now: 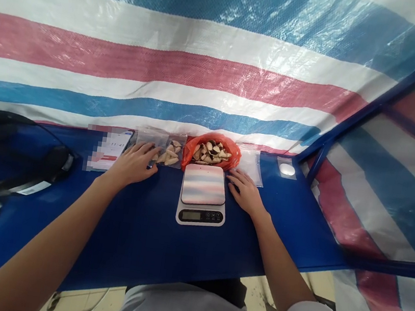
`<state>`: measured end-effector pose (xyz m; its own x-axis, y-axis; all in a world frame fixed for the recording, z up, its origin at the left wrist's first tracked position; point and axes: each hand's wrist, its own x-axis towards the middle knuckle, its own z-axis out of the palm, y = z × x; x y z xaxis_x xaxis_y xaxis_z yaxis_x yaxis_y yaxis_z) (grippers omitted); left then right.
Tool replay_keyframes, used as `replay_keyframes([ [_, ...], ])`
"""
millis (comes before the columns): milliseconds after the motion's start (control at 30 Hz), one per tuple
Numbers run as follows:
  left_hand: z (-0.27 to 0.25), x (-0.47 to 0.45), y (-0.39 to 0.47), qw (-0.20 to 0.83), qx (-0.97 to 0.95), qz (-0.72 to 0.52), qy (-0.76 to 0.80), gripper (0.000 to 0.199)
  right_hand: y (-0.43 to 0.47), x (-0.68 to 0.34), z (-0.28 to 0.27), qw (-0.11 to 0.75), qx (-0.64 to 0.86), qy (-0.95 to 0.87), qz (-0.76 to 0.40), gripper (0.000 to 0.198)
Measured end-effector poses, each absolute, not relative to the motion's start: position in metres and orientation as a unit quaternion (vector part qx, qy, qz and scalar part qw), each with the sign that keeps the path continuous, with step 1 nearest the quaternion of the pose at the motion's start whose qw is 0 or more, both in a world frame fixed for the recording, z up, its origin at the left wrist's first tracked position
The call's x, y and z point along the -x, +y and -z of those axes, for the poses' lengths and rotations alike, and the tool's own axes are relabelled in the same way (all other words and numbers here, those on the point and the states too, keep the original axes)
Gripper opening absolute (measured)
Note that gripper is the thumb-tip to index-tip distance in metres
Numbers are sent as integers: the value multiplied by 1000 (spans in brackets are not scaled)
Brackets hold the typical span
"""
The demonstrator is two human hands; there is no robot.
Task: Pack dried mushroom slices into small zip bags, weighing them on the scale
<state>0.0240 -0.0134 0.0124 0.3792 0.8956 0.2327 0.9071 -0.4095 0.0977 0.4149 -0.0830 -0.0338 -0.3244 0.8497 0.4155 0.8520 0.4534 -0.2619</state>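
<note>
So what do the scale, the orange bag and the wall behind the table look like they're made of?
Scale: its body looks like white plastic, and the top plate is glossy, mirroring the stripes, so probably glass or polished metal. Orange bag: thin plastic film, crinkled and shiny, holding pale wedge-shaped pieces. Wall: woven plastic tarp, with a fine weave texture and a wrinkled sheen.

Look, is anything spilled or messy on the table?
Nothing stands out. The nuts stay inside the orange bag and the clear bag, the scale sits flat, and both hands, left and right, rest beside it.
</note>
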Motion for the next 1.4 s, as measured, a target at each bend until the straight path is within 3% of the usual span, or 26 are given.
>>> replay_keyframes([
  [167, -14, -15, -5, -5, 845, 109, -523, 60, -84, -415, 32, 250, 528, -812, 2, 34],
  [433, -14, -15, -6, -43, 829, 228, -509, 43, -85, -415, 32, 255, 527, -810, -10, 34],
  [900, -20, -30, -20, -104, 771, 373, -506, 35, -86, -414, 28, 257, 520, -814, -4, 33],
  [1167, -41, -50, -43, -114, 720, 459, -508, 32, -93, -410, 13, 300, 505, -809, 5, 32],
  [1400, -50, -80, -69, -244, 630, 563, -475, 36, -103, -389, -15, 334, 476, -814, 13, 32],
])
